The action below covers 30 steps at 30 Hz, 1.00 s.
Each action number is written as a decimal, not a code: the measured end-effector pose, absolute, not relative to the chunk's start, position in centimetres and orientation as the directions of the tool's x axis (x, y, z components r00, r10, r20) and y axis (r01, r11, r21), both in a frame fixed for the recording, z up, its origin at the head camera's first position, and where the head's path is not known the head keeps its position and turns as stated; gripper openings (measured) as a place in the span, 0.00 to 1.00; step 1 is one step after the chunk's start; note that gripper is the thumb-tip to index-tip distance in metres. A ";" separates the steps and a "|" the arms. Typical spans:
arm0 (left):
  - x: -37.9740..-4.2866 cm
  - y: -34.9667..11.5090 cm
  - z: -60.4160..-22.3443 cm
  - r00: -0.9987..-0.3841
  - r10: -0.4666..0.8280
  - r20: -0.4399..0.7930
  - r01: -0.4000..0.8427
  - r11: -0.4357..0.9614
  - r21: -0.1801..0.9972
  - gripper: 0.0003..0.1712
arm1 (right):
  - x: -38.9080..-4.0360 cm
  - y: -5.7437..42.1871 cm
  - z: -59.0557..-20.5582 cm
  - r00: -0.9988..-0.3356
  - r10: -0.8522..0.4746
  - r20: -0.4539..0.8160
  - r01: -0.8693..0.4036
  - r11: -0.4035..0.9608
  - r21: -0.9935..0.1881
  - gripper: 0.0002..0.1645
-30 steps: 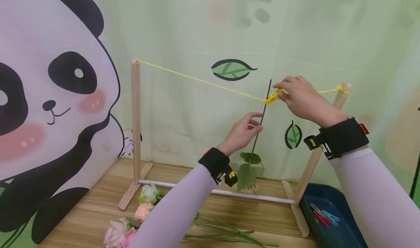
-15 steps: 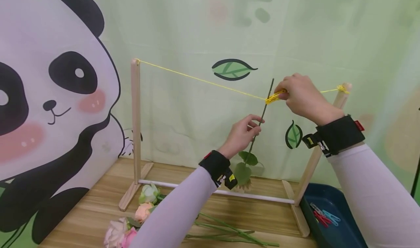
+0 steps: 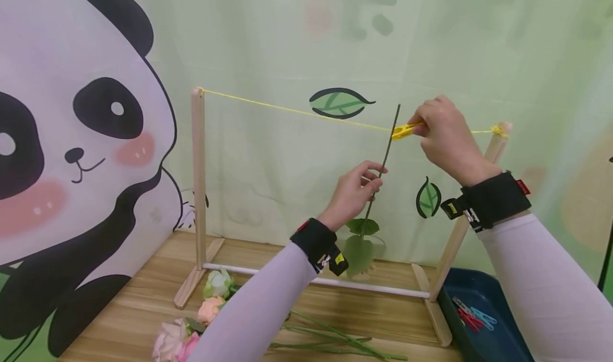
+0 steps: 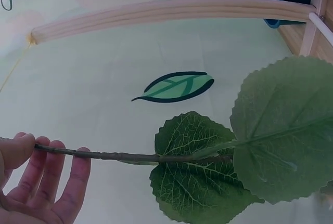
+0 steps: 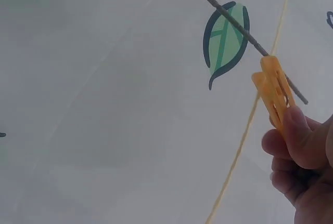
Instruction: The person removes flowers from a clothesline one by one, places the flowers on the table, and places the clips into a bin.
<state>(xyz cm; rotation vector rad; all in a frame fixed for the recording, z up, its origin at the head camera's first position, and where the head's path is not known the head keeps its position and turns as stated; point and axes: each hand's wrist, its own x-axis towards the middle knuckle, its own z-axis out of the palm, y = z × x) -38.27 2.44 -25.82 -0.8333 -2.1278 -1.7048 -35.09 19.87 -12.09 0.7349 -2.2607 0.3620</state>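
My left hand [image 3: 350, 194] pinches the thin dark stem of an upside-down artificial flower [image 3: 360, 253] between thumb and fingers. Green leaves [image 4: 283, 130] hang below, mostly covering the bloom in the head view. Higher up, my right hand [image 3: 446, 138] pinches the handle end of a yellow clothespin [image 5: 273, 86]. The clothespin's tips meet the upper stem where it crosses the yellow string [image 5: 242, 143]; whether they clamp both, I cannot tell. The stem's bare end points up past the string.
The string runs between two wooden posts [image 3: 198, 175] joined by a white bar [image 3: 373, 286]. Several flowers [image 3: 217, 283] lie on the wooden table, their stems [image 3: 330, 332] pointing right. A dark blue tray [image 3: 479, 279] at right holds red and blue clothespins [image 3: 482, 317].
My right hand has risen slightly with the yellow clothespin, and the string's low point has come up. The stem's top end is higher. The left hand has barely moved.
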 end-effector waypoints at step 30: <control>-36.5 0.7 -26.3 -0.723 0.230 0.651 0.684 0.105 0.722 0.14 | -34.4 20.8 -13.4 -0.388 -0.269 0.882 -0.651 0.757 -0.056 0.09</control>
